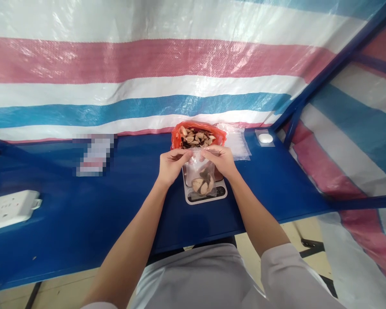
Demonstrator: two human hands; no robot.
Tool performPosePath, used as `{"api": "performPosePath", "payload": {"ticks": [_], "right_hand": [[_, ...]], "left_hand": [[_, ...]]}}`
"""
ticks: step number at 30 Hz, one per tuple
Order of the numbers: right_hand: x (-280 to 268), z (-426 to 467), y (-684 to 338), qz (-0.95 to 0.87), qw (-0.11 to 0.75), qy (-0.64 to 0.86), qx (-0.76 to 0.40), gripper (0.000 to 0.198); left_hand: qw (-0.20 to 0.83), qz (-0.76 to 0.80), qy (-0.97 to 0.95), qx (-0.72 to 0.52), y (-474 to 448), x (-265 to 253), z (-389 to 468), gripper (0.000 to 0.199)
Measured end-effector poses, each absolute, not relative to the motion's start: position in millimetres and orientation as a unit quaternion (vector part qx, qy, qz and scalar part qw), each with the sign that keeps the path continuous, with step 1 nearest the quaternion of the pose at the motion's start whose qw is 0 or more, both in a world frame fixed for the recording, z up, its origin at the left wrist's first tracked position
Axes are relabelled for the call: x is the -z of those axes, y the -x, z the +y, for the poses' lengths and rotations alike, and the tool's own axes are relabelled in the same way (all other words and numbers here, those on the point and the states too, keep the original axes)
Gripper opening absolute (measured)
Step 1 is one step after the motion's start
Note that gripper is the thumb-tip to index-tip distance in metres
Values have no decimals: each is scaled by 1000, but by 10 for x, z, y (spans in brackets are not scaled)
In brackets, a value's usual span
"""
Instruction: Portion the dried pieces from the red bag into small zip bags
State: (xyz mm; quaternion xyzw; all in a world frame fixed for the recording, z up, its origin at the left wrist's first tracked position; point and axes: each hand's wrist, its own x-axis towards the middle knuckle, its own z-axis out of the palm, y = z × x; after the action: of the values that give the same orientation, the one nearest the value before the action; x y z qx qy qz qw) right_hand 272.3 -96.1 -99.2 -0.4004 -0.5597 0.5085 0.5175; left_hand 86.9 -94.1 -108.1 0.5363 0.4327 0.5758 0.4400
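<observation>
Between my two hands hangs a small clear zip bag (pixel 200 174), its top edge pinched at both sides. Dried slices, pale with dark parts, lie at its bottom. My left hand (pixel 173 164) is closed on the left end of the bag's mouth, and my right hand (pixel 221 159) grips the right end. Below the bag is a white kitchen scale (pixel 222 194), partly hidden by it; whether they touch I cannot tell. Just beyond my fingers sits an open red plastic bag (pixel 176 136) filled with more dried slices (pixel 197 136).
A stack of clear bags (pixel 239 145) lies right of the red bag. Farther right is a white round object (pixel 265 138) on a clear packet. At left are a blurred-out item (pixel 94 155) and a white power strip (pixel 13 208) on the blue table (pixel 116 223). Striped sheeting (pixel 148 60) hangs behind.
</observation>
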Motion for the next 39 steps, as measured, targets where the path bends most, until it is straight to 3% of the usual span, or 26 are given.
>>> {"api": "performPosePath", "payload": {"ticks": [14,30,39], "right_hand": [[1022,-914,-2776,-556,525,408,-498,30],[985,-942,-2761,-547,521,436,-489,36],[1013,-927,-2759,-574,518,416,-479,29]], "left_hand": [[484,405,-515,-580,-836,1084,-910,27],[475,427,-509,-577,-907,1023,-961,30],[476,431,-521,-563,-947,986,-991,38]]}}
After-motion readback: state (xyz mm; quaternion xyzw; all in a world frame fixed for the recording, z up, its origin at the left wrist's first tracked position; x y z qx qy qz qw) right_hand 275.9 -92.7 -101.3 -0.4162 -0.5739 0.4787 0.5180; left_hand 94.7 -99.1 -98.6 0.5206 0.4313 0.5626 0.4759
